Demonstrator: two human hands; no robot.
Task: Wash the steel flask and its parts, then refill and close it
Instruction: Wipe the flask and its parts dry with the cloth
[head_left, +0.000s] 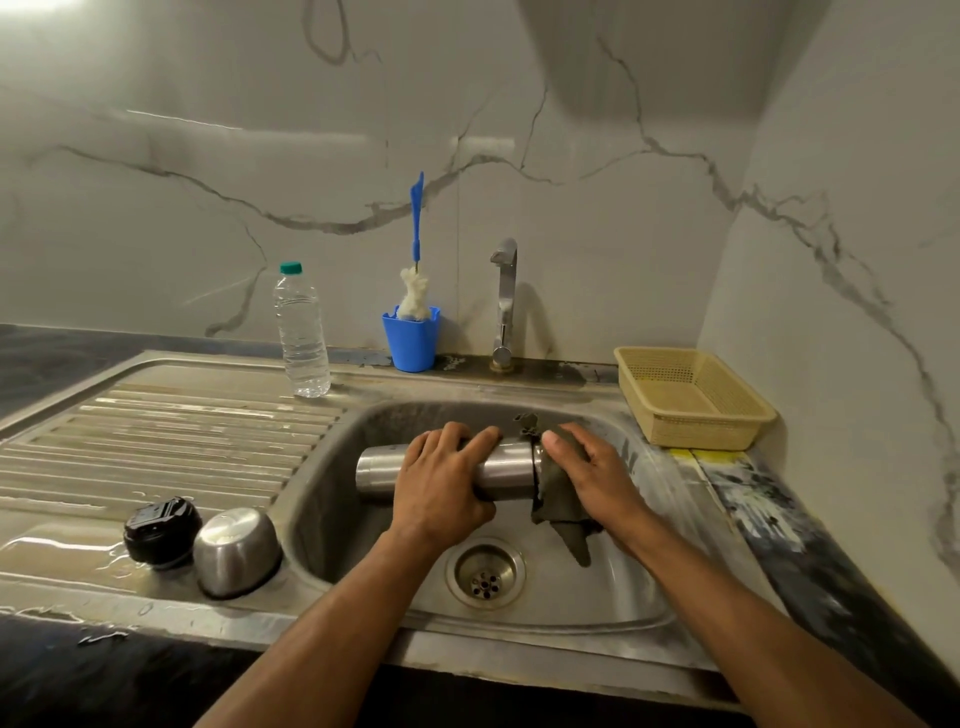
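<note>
Lower left of frame, on wet drainboard (156, 415): black flask stopper (162, 530) beside upturned steel cup lid (236, 551). Centre, over sink basin (597, 587): steel flask (376, 470) held sideways. Left hand (441, 483) wraps fingers around flask body. Right hand (592, 467) presses dark cloth (563, 512) onto flask's right end, fingers curled. Behind: water bottle (301, 332), blue cup (410, 340) with bottle brush (415, 244), tap (504, 301). Right: beige basket (691, 397).
</note>
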